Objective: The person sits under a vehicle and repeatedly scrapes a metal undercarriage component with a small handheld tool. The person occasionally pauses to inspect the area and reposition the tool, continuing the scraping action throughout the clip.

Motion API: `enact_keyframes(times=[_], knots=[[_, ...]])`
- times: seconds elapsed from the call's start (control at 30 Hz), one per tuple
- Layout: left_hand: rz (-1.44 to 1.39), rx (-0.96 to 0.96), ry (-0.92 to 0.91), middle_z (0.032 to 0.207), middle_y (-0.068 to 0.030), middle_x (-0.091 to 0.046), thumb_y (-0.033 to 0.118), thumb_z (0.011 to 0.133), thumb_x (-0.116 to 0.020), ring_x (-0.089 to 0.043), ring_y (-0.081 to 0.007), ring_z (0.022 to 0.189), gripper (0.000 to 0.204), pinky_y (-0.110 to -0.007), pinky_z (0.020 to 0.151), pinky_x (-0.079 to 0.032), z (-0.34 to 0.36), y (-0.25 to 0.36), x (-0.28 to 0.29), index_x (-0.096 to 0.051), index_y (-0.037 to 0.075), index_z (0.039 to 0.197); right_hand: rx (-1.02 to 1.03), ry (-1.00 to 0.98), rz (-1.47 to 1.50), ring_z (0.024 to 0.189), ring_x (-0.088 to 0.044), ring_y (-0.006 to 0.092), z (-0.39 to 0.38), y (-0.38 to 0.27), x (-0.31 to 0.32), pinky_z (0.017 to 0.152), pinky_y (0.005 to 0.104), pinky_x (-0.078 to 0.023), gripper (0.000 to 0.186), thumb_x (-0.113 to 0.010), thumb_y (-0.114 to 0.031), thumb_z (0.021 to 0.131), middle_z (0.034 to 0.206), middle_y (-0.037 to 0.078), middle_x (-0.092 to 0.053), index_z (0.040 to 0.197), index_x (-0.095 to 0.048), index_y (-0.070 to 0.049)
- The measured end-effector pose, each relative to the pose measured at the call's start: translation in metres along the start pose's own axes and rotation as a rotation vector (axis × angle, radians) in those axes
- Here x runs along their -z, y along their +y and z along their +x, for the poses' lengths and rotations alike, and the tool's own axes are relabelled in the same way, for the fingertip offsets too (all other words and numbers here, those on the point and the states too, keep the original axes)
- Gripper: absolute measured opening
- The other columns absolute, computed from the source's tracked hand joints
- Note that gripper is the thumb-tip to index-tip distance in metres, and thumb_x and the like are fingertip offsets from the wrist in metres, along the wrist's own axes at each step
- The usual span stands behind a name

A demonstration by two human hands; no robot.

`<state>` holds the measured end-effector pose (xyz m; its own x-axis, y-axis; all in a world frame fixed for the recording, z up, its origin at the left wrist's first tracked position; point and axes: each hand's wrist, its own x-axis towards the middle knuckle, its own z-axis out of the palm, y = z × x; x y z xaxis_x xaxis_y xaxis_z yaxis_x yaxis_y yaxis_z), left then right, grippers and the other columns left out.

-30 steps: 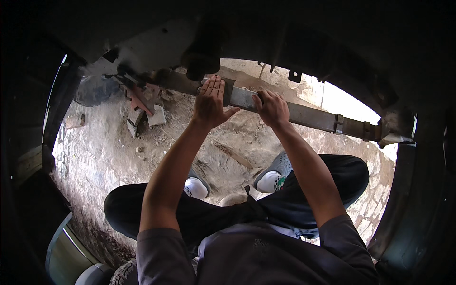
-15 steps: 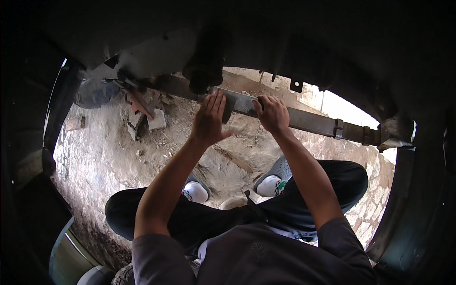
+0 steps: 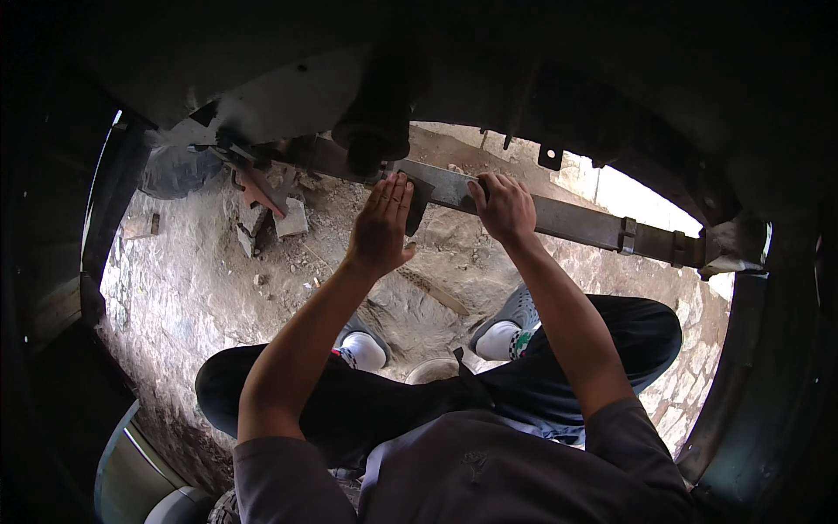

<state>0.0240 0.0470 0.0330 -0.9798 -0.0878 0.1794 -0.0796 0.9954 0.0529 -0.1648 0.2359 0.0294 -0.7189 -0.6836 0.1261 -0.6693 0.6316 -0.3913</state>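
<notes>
A long flat metal bar (image 3: 567, 217) runs crosswise beneath the dark underside of a vehicle. My left hand (image 3: 380, 223) rests with straight fingers against a dark plate-like piece (image 3: 419, 196) on the bar, just below a hanging dark cylindrical part (image 3: 371, 135); whether the plate is attached cannot be seen. To its right, my right hand (image 3: 508, 208) has its fingers curled over the top edge of the bar, thumb on the near side. Two band-like brackets (image 3: 627, 235) sit around the bar's right part.
Rough dirt and stone ground (image 3: 175, 297) lies below, with a reddish metal piece (image 3: 262, 192) and broken blocks (image 3: 290, 218) at the upper left. My bent legs and feet frame the lower middle. Dark body panels surround the opening, and a tyre edge shows at the bottom left.
Over the last second my left hand has moved down and slightly left, its thumb drawing in toward the fingers. My right hand remains on the bar, shifted slightly down and right in view.
</notes>
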Motion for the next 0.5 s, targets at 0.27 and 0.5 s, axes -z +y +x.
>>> enact_keyframes(times=[0.27,0.5], knots=[[-0.035,0.104,0.094,0.162,-0.0269,-0.042,0.032,0.068,-0.093,-0.038,-0.0359,0.155,0.108,-0.043,0.133,-0.022,0.036,-0.004,-0.007,-0.041,-0.009,0.154,0.018,0.014,0.014,0.115,-0.068,0.0331,0.002,-0.005,-0.001,0.106,0.0444,-0.048,0.043,-0.061,-0.047,0.103,0.114,0.013,-0.075,0.119,-0.073,-0.009],[0.122,0.002,0.06,0.162,-0.0277,-0.043,0.032,0.069,-0.092,-0.038,-0.0372,0.155,0.108,-0.045,0.133,-0.022,0.01,0.009,-0.011,-0.04,-0.009,0.155,-0.008,0.029,0.019,0.116,-0.068,0.0316,0.0,0.001,0.002,0.107,0.0442,-0.048,0.043,-0.061,-0.046,0.102,0.116,0.013,-0.075,0.119,-0.073,-0.009]])
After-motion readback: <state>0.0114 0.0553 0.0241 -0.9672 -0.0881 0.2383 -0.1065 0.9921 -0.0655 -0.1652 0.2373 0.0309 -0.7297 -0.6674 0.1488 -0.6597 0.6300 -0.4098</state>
